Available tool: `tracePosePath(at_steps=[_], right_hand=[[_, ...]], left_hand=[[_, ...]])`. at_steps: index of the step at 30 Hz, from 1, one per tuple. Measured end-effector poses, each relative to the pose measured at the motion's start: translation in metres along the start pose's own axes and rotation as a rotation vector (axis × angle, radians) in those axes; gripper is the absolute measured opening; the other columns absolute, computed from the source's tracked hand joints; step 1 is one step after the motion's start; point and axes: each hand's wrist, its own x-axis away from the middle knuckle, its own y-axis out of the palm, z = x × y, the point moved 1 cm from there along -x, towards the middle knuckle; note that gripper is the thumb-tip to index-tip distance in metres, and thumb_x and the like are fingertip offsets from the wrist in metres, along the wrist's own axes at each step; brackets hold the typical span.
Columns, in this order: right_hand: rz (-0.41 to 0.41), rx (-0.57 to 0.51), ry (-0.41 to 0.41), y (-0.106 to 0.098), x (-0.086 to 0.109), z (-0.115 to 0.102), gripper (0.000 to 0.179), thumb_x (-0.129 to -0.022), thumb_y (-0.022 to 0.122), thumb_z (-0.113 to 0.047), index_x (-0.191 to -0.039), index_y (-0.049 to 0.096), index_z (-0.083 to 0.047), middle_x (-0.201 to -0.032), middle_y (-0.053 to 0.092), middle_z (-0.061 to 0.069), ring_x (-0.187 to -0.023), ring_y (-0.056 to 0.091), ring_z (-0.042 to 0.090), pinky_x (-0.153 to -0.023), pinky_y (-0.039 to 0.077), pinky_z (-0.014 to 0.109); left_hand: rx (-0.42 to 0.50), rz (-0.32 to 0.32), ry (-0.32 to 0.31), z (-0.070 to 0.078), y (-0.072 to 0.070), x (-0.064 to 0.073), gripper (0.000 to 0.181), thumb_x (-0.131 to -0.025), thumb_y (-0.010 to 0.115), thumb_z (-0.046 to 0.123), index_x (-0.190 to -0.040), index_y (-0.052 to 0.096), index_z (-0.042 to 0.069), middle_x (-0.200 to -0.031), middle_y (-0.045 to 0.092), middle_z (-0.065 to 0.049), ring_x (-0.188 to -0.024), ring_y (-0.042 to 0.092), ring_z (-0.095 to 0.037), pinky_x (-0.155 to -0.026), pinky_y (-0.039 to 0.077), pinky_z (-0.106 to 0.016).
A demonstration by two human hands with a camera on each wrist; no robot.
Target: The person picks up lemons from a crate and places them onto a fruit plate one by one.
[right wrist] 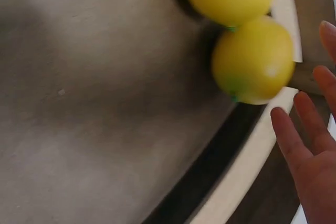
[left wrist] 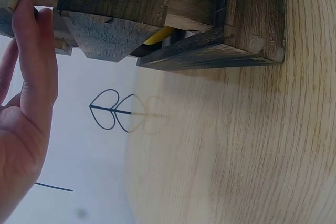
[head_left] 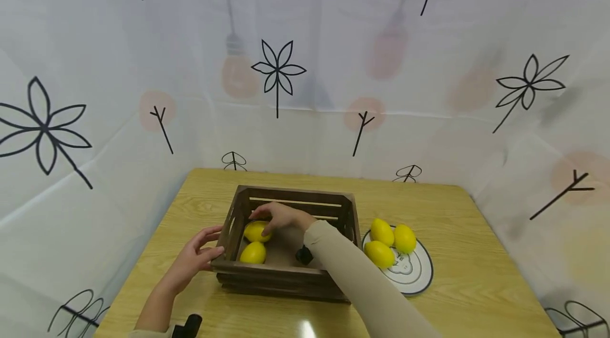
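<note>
Two yellow lemons (head_left: 254, 252) lie inside a dark brown slatted wooden crate (head_left: 286, 277), against its left end. Over the farther lemon (head_left: 256, 231) hovers my right hand (head_left: 281, 217), fingers spread and loosely bent; in the right wrist view its fingertips are apart from both lemons (right wrist: 254, 61). At the crate's left end, my left hand (head_left: 197, 250) rests its fingers and thumb on the rim and side. Fairly straight fingers (left wrist: 34, 61) touch the slats in the left wrist view.
Right of the crate stands a white plate (head_left: 419, 272) with a dark rim, bearing three lemons (head_left: 381, 255). Crate and plate are on a light wooden table (head_left: 443, 221). A white printed cloth (head_left: 314, 142) hangs behind and at both sides.
</note>
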Motion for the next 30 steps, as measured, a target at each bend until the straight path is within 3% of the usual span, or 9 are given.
tracePosePath(at_steps=[3,8,13,17,23,30], right_hand=[[-0.04,0.029,0.043,0.004,-0.001,0.004,0.05,-0.08,0.069,0.004,-0.128,0.054,-0.002,-0.131,0.052,0.008,-0.122,0.045,0.021,-0.098,0.034,0.028],[0.018,0.005,0.079,0.004,-0.002,0.007,0.049,-0.079,0.07,0.005,-0.125,0.056,0.0,-0.124,0.055,0.011,-0.108,0.052,0.023,-0.09,0.041,0.03],[-0.043,0.06,0.104,0.006,-0.001,0.009,0.053,-0.078,0.073,0.0,-0.127,0.054,-0.002,-0.131,0.05,0.009,-0.123,0.043,0.024,-0.099,0.034,0.031],[-0.035,0.114,0.123,0.008,-0.003,0.009,0.046,-0.078,0.074,-0.003,-0.121,0.058,-0.005,-0.127,0.053,0.007,-0.122,0.044,0.022,-0.099,0.034,0.031],[-0.07,0.161,0.138,0.016,-0.007,0.008,0.057,-0.081,0.07,-0.002,-0.133,0.049,-0.01,-0.131,0.048,0.004,-0.117,0.045,0.016,-0.095,0.035,0.028],[-0.066,0.225,0.202,0.022,-0.007,0.007,0.064,-0.079,0.073,-0.006,-0.137,0.047,-0.016,-0.125,0.051,0.002,-0.103,0.048,0.013,-0.087,0.039,0.028]], left_hand=[[0.003,0.002,-0.002,0.0,0.001,0.0,0.054,-0.093,0.059,0.02,-0.141,0.036,0.012,-0.137,0.037,-0.02,-0.109,0.052,-0.035,-0.07,0.048,-0.042],[0.002,0.005,-0.002,0.0,0.0,-0.001,0.054,-0.092,0.06,0.02,-0.14,0.037,0.013,-0.137,0.037,-0.019,-0.109,0.052,-0.035,-0.07,0.048,-0.042],[0.001,0.003,-0.001,0.0,-0.001,0.0,0.053,-0.092,0.06,0.02,-0.14,0.037,0.014,-0.137,0.038,-0.019,-0.108,0.053,-0.034,-0.069,0.048,-0.042],[-0.002,0.002,-0.002,0.0,-0.002,0.0,0.054,-0.092,0.06,0.02,-0.14,0.037,0.014,-0.137,0.037,-0.02,-0.108,0.053,-0.034,-0.069,0.048,-0.042],[0.006,0.003,-0.014,0.0,-0.001,0.0,0.054,-0.092,0.06,0.02,-0.141,0.037,0.014,-0.137,0.037,-0.019,-0.108,0.053,-0.034,-0.07,0.048,-0.042],[-0.003,0.005,-0.021,0.003,0.0,0.002,0.054,-0.092,0.06,0.021,-0.141,0.037,0.014,-0.138,0.037,-0.019,-0.109,0.052,-0.035,-0.07,0.047,-0.042]])
